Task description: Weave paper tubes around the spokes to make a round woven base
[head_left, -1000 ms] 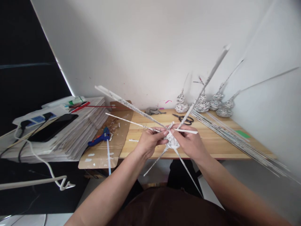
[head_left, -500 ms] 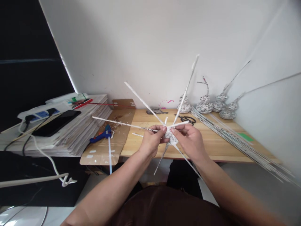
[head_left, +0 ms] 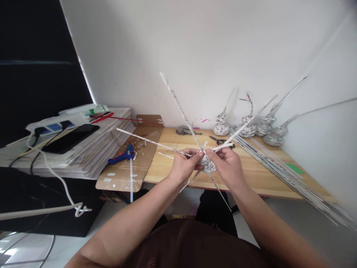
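Note:
Between my hands is a small woven piece of rolled newspaper (head_left: 207,163), held above the table's front part, with several thin paper tubes radiating from it. My left hand (head_left: 185,163) pinches its left edge, thumb on top, and a printed tube (head_left: 147,140) sticks out leftward past it. On the right side my right hand (head_left: 227,163) is closed on the rim, its thumb pressing near the base of a white tube (head_left: 248,124) that slants up and right. Another tube (head_left: 181,108) rises to the upper left. The fingers partly hide the weave.
Several woven paper gourds (head_left: 221,124) stand along the wall. Scissors (head_left: 221,142) and a bundle of paper tubes (head_left: 279,176) lie on the wooden table (head_left: 158,171). A blue glue gun (head_left: 122,155) rests on cardboard (head_left: 117,182) beside a paper stack (head_left: 106,149) bearing a phone (head_left: 71,139) and power strip (head_left: 52,130).
The white tube on the right has swung from nearly upright down to the right. The upper-left tube now stands steeper. Both hands keep their grip, and the view has shifted slightly.

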Demonstrator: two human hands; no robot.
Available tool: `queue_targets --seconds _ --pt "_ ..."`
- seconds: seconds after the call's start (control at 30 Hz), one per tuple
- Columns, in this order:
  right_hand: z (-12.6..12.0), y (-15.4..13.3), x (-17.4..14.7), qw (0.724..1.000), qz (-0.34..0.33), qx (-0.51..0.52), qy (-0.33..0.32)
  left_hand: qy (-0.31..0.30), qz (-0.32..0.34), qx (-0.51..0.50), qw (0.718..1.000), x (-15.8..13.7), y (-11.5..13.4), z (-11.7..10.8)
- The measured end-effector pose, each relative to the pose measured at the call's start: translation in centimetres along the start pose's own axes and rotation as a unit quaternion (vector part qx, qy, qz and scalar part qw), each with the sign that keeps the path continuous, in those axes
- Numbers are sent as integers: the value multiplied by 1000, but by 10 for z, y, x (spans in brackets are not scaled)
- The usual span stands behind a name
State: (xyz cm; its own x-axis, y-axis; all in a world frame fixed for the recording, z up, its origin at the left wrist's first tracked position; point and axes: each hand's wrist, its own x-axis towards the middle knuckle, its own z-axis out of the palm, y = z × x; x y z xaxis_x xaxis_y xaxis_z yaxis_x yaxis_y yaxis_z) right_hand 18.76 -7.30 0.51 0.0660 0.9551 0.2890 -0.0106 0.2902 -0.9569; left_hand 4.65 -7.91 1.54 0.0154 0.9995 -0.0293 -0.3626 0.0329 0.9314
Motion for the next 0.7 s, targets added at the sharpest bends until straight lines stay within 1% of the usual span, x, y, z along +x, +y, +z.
queue_targets --seconds 0.1,0.17,0.23,0.3,0.43,0.5,0.57,0.63,0.67,0.7 --pt "-1 -1 -2 997 -69 -20 -16 19 -10 -4 1000 4 0 -2" --pt "-3 -2 -2 994 -96 -56 -8 26 -15 -10 1000 6 0 -4" --pt "-5 -1 -1 989 -105 -101 10 37 -21 -17 999 8 -1 -6" --pt "-7 1 1 987 -106 -124 10 49 -25 -23 998 9 -2 -7" --pt "-5 2 2 988 -117 -98 -27 58 -29 -23 998 8 -4 -7" --pt "-4 0 0 984 -137 -109 -24 61 -30 -25 997 8 -2 -7" --pt "-4 -5 -3 971 -174 -164 5 61 -29 -30 997 8 0 -8" --pt "-6 -10 -8 946 -211 -239 55 63 -28 -37 997 9 3 -10" --pt "-8 -12 -10 935 -216 -271 71 66 -28 -41 997 10 4 -11" --pt "-10 -12 -13 928 -209 -299 71 70 -27 -46 996 11 6 -12"
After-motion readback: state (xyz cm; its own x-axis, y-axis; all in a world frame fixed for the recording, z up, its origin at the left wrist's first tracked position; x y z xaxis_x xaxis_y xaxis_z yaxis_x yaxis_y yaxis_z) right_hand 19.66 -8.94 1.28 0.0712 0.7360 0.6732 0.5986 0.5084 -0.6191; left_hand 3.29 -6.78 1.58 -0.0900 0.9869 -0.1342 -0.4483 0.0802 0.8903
